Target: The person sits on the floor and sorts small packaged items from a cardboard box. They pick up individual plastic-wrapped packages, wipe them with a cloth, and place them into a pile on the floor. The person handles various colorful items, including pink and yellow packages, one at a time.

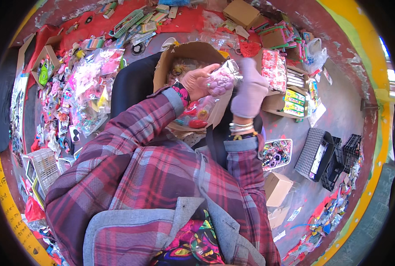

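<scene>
My left hand (pixel 199 81), bare, holds a clear plastic packet of mauve, bumpy items (pixel 221 79) above an open cardboard box (pixel 214 50). Wearing a pale lilac glove, my right hand (pixel 250 89) is at the packet's right side, blurred; its fingers cannot be made out clearly, nor whether they grip the packet's edge. Inside the box, between my knees, lie more clear packets, with red and pink items (pixel 197 114) low down and brownish ones near the top, partly hidden by my left hand.
Heaped bagged goods (pixel 91 83) cover the floor at left. On the right are a box of red-and-white packets (pixel 274 71), a box with yellow-green packs (pixel 294 102), a white basket of hair ties (pixel 289 159), and a checkered bin (pixel 312 154). A green basket (pixel 129 23) stands far back.
</scene>
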A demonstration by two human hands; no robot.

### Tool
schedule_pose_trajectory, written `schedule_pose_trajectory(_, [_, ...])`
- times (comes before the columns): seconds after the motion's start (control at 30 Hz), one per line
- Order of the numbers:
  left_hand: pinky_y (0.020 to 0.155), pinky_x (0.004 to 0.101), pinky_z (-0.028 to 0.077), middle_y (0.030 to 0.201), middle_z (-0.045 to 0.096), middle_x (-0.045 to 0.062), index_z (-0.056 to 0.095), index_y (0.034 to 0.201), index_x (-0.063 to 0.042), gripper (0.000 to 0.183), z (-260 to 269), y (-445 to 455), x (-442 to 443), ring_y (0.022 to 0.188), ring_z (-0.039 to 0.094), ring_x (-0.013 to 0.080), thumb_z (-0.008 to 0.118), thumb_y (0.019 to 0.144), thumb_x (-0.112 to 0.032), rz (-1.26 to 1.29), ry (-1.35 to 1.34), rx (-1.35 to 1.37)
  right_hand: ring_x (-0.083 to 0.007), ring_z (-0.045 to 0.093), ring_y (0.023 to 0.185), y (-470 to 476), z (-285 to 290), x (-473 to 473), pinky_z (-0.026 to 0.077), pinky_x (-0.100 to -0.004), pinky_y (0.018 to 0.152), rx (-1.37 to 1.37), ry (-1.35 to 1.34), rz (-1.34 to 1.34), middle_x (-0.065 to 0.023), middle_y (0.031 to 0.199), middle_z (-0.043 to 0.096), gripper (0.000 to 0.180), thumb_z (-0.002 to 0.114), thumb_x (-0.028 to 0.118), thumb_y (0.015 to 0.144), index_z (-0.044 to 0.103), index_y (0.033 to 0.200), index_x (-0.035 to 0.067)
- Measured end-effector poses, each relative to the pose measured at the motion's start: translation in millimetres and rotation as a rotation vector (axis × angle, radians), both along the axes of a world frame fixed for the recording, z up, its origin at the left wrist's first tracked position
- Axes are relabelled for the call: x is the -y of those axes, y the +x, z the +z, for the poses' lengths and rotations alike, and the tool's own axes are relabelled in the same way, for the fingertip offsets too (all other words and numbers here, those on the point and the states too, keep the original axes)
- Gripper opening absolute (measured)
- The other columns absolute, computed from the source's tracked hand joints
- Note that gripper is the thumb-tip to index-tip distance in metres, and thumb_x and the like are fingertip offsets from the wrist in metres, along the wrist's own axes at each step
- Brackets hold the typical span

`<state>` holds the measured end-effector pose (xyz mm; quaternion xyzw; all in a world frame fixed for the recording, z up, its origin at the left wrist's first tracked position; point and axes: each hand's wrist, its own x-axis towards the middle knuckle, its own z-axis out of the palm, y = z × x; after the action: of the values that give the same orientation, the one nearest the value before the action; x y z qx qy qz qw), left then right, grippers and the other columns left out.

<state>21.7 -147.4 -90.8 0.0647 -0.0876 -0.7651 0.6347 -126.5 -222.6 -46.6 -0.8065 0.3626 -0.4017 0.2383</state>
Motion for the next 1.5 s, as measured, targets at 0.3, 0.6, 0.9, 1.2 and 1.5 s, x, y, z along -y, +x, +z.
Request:
schedule_pose_trajectory(0.3, [0.100, 0.0374, 0.034, 0.125, 0.050, 0.006, 0.046, 0.124, -0.011, 0.050, 78, -32, -82, 0.113, 0.048, 0.0205, 0.040, 0.090, -0.048, 0.199, 0.275, 0.185, -0.0269, 0.041, 0.115, 35, 2, -99, 0.032, -0.0354, 0.096, -0.464, -0.430, 0.089, -0.0106, 0.121, 0.048, 0.042, 0.051, 0.026, 0.084, 0.047, 0.121, 0.008])
schedule_pose_trajectory(0.6, [0.098, 0.0380, 0.034, 0.128, 0.046, 0.004, 0.040, 0.130, -0.012, 0.055, 77, -24, -117, 0.116, 0.045, 0.0196, 0.047, 0.088, -0.047, 0.163, 0.156, 0.210, -0.0258, 0.055, 0.075, 43, 21, -106, 0.043, -0.0360, 0.060, -0.393, -0.333, 0.101, -0.0090, 0.087, 0.056, 0.017, 0.057, 0.019, 0.075, 0.057, 0.088, 0.009])
schedule_pose_trajectory(0.9, [0.095, 0.0390, 0.039, 0.129, 0.044, 0.011, 0.031, 0.135, -0.008, 0.063, 77, -24, -135, 0.117, 0.045, 0.0251, 0.059, 0.079, -0.007, 0.172, -0.031, 0.281, -0.0238, 0.061, 0.082, 31, 42, -82, 0.047, -0.0322, 0.068, -0.201, 0.057, 0.220, -0.0121, 0.083, 0.061, 0.024, 0.049, 0.014, 0.079, 0.057, 0.100, 0.005])
schedule_pose_trajectory(1.2, [0.091, 0.0404, 0.043, 0.126, 0.044, 0.022, 0.029, 0.135, -0.006, 0.065, 98, 15, -167, 0.113, 0.048, 0.0387, 0.056, 0.076, -0.002, 0.215, -0.061, 0.179, -0.0270, 0.055, 0.074, 6, 50, -78, 0.044, -0.0326, 0.067, -0.300, -0.032, 0.382, -0.0116, 0.088, 0.055, 0.013, 0.054, 0.010, 0.075, 0.057, 0.084, 0.002])
schedule_pose_trajectory(1.5, [0.098, 0.0389, 0.037, 0.130, 0.042, 0.016, 0.031, 0.135, -0.004, 0.065, 79, 19, -167, 0.119, 0.044, 0.0259, 0.057, 0.076, -0.002, 0.105, -0.030, 0.295, -0.0322, 0.051, 0.092, 12, 32, -101, 0.043, -0.0342, 0.079, -0.018, 0.230, 0.539, -0.0191, 0.099, 0.052, 0.041, 0.060, 0.006, 0.067, 0.049, 0.107, 0.000])
